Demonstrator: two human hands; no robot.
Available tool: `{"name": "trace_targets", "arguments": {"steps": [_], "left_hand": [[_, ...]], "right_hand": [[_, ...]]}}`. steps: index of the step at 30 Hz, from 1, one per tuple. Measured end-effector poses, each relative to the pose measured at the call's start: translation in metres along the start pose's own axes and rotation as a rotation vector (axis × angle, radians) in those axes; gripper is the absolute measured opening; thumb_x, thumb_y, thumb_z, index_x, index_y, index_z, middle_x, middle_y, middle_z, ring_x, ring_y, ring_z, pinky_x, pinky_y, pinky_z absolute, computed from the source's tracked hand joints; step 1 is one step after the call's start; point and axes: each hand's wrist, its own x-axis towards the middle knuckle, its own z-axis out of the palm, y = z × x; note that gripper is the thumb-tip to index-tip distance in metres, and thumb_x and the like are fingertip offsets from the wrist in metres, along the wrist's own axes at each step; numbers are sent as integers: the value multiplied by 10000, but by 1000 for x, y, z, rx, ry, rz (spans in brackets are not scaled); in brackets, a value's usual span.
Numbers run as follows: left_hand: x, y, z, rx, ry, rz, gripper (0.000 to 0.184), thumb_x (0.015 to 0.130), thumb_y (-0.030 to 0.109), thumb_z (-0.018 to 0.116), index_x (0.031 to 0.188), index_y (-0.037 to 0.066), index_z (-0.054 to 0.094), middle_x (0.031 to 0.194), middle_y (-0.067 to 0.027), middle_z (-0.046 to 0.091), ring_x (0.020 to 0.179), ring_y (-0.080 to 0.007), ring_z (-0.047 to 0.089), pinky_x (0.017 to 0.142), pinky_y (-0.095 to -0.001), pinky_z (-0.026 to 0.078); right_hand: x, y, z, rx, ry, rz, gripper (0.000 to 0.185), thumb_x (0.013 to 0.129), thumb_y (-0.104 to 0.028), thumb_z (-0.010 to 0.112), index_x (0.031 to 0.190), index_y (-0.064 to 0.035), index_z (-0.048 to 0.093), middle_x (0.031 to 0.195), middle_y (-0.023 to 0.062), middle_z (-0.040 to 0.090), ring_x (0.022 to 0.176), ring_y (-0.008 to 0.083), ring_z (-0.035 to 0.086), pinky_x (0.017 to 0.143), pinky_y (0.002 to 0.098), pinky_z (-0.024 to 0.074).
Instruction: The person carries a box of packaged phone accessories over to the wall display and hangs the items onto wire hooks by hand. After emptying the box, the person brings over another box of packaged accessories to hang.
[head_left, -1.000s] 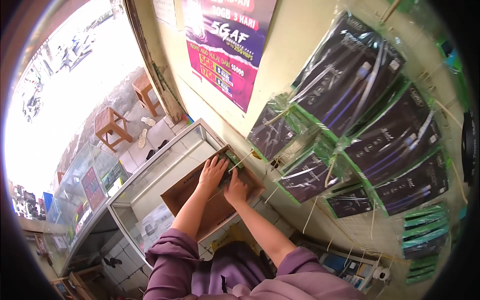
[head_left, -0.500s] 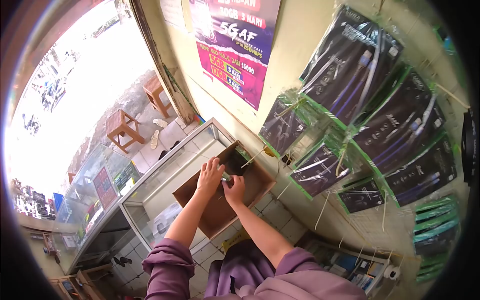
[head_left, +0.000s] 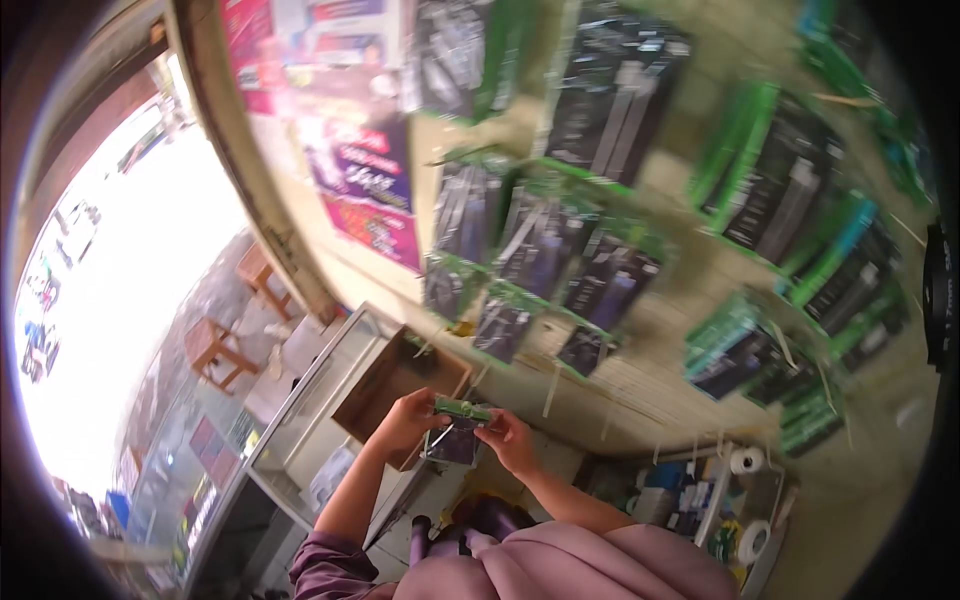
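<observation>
Between my two hands hangs a small plastic packet (head_left: 455, 440) with a green top edge and a dark lower part. My left hand (head_left: 408, 424) pinches its left end, and my right hand (head_left: 511, 440) grips its right end near the green edge. Just behind and to the left of the packet, an open brown cardboard box (head_left: 372, 378) rests on the glass display counter (head_left: 297, 442). Blur hides any print on the packet.
Many green-edged accessory packets (head_left: 540, 240) hang from hooks on the wall to the right. A shelf (head_left: 705, 500) with rolls and small goods stands low at right. Brown stools (head_left: 212, 350) stand by the doorway at left, near a poster (head_left: 365, 190).
Both hands have come out of the cardboard box, lifting the green-edged packet toward me. My view has swung to the right, showing more of the hanging packets.
</observation>
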Motion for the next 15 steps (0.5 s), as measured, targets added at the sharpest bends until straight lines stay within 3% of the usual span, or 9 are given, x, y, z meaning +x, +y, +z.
{"name": "trace_targets", "arguments": {"steps": [4, 6, 13, 15], "left_hand": [[20, 30, 83, -90, -96, 87, 328, 843, 117, 773, 1110, -12, 631, 943, -70, 700, 833, -121, 645, 759, -294, 524], [22, 60, 108, 31, -127, 126, 332, 867, 121, 753, 1131, -33, 624, 937, -74, 699, 811, -114, 647, 729, -276, 524], [56, 84, 154, 2, -67, 228, 382, 897, 137, 722, 1204, -49, 592, 941, -146, 727, 864, -148, 689, 756, -289, 533], [62, 85, 157, -1, -66, 249, 385, 900, 144, 719, 1210, -45, 591, 933, -155, 729, 860, -157, 694, 755, -291, 534]], "right_hand": [[-46, -50, -61, -147, 201, -116, 272, 855, -98, 775, 1071, -25, 628, 868, 12, 642, 770, 79, 616, 698, 247, 499], [-58, -58, -88, -398, 215, -74, 232, 862, -153, 781, 986, -25, 632, 828, 22, 635, 742, 72, 613, 663, 238, 480], [-53, -115, -104, -257, 414, -238, 227, 879, -178, 765, 938, -16, 618, 808, 12, 618, 718, 60, 593, 641, 227, 465], [-49, -125, -105, -198, 449, -251, 203, 896, -103, 743, 870, -28, 556, 766, -31, 511, 655, 31, 437, 582, 216, 357]]}}
